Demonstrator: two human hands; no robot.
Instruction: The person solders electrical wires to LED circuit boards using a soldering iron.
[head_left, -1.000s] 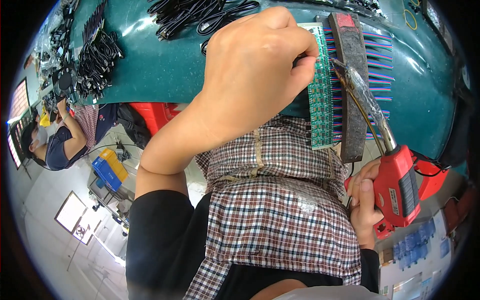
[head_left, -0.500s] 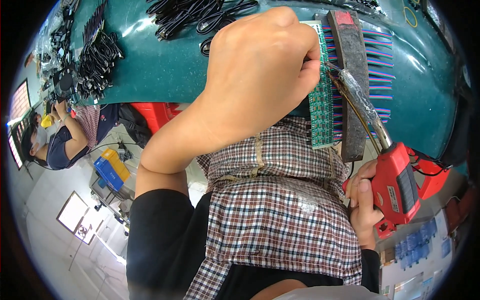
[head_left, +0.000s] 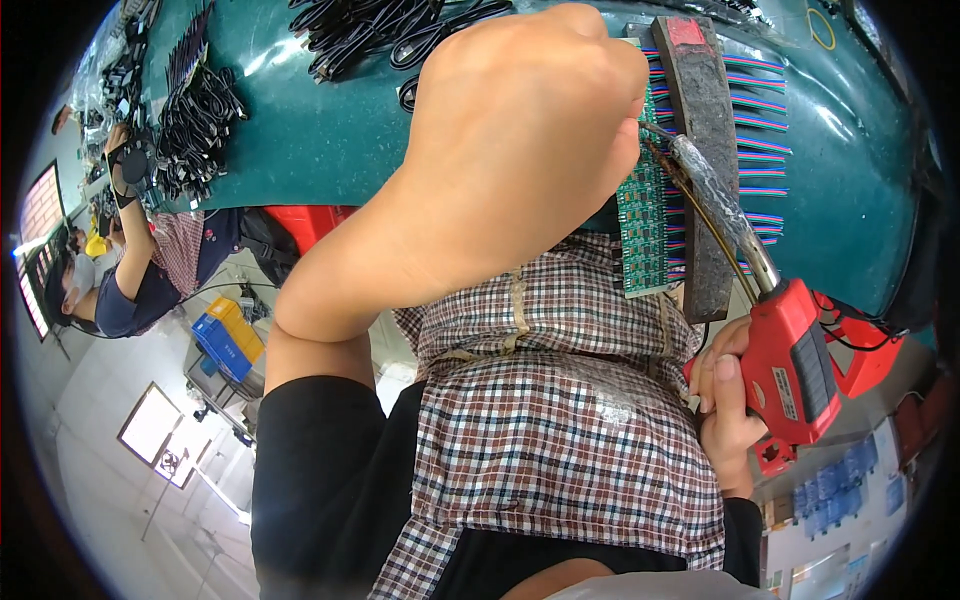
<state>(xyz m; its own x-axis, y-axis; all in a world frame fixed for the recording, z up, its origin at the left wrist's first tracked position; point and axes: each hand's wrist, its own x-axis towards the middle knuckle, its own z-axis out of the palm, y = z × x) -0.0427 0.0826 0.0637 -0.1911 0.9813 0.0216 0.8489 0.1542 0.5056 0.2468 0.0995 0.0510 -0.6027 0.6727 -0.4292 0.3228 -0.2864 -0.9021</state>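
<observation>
My left hand (head_left: 530,130) is closed in a fist over the left side of a green circuit board panel (head_left: 643,235). Whatever its fingers hold is hidden. My right hand (head_left: 728,390) grips a red soldering gun (head_left: 795,365) by its handle. The gun's metal barrel (head_left: 712,185) slants up and left across a dark weighted bar (head_left: 712,120), its tip at the board beside my left fingers. A thin brown tube runs along the barrel. Rows of multicoloured flat wires (head_left: 760,145) pass under the bar, reaching the board's right edge.
Bundles of black cables (head_left: 375,35) lie at the far side of the green table (head_left: 300,135), with more cables (head_left: 195,125) at the left. A co-worker's arm (head_left: 135,235) reaches onto the table at far left. Blue and yellow bins (head_left: 228,340) stand below.
My left hand has shifted slightly up and right. The soldering gun and its tip have moved slightly left. The co-worker's arm has stretched farther over the table.
</observation>
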